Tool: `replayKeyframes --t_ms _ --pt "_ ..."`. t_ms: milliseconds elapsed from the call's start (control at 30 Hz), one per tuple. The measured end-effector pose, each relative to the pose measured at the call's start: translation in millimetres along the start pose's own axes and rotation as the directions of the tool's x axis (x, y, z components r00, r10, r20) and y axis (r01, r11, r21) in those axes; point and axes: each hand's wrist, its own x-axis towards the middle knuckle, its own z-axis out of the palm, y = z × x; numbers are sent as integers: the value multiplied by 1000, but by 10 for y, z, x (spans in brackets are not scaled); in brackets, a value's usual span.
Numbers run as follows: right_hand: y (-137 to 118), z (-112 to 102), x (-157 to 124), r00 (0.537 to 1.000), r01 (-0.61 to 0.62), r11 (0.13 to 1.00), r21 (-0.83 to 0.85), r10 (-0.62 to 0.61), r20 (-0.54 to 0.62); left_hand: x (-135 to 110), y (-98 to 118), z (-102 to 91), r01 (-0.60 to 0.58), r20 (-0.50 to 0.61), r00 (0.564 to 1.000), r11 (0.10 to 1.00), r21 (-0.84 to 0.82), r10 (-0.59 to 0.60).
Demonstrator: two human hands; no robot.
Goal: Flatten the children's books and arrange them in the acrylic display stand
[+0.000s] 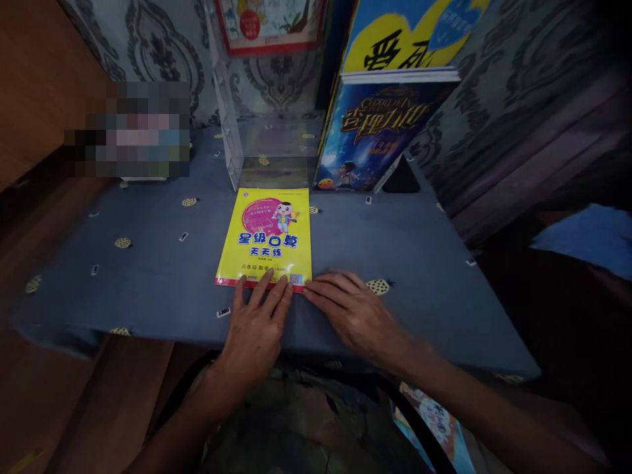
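Observation:
A yellow workbook [266,243] with a pink circle, a cartoon child and Chinese lettering lies flat on the cloth-covered table [162,276]. Across its lower red edge rests my left hand [259,319], fingers stretched out and slightly spread on the cover. Beside the lower right corner, my right hand [353,306] lies with fingers extended and close together, their tips at the corner of the book. Neither hand grasps anything that I can see.
Behind the workbook stands a clear plastic rack [230,125]. Blue-covered books [370,131] lean upright at its right, with a yellow-and-blue book [395,39] behind. A picture book [271,23] sits higher up. A pixelated patch [143,138] covers something at left. Another book [439,421] lies below the table edge.

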Motion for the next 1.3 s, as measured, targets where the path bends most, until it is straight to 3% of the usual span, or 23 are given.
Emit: replayKeyframes --t_ms 367,1300 --pt "-140 92 20 996 -88 996 3 88 26 -58 56 28 86 -26 996 996 -9 -86" --pt "-82 67 97 999 -41 999 -13 41 2 -213 -66 -37 193 -49 980 981 -17 -194"
